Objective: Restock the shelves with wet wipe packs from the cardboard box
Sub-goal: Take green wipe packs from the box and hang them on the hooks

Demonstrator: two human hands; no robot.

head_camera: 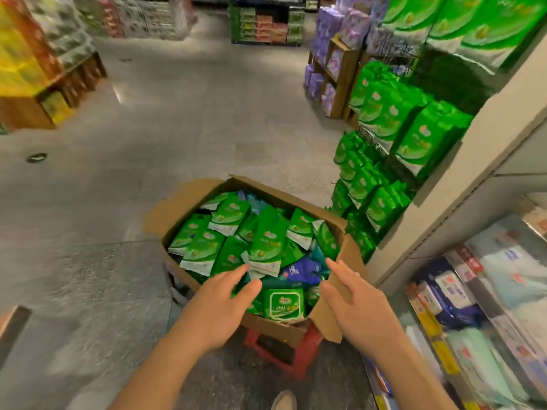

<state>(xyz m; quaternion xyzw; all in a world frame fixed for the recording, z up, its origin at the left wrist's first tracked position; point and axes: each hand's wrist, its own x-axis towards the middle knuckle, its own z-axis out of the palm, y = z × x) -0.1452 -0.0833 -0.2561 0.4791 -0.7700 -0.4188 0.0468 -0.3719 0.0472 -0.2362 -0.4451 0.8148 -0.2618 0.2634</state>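
Much of the far left is blurred: stacked yellow and red goods on a low stand cannot be read, and a dark edge at the lower left is cut off by the frame. Both forearms enter from the bottom. The left hand hovers over the near side of the cardboard box, fingers straight and spread, gripping nothing. The box sits open on a red stool, mostly hidden beneath it, and is filled with a loose heap of green wet wipe packs, a purple pack and a flat lidded green pack among them. The right hand is likewise open, its fingers by the box's right flap. Further right, shelves carry rows of upright green packs; the nearest shelf's pale goods are smeared and illegible.
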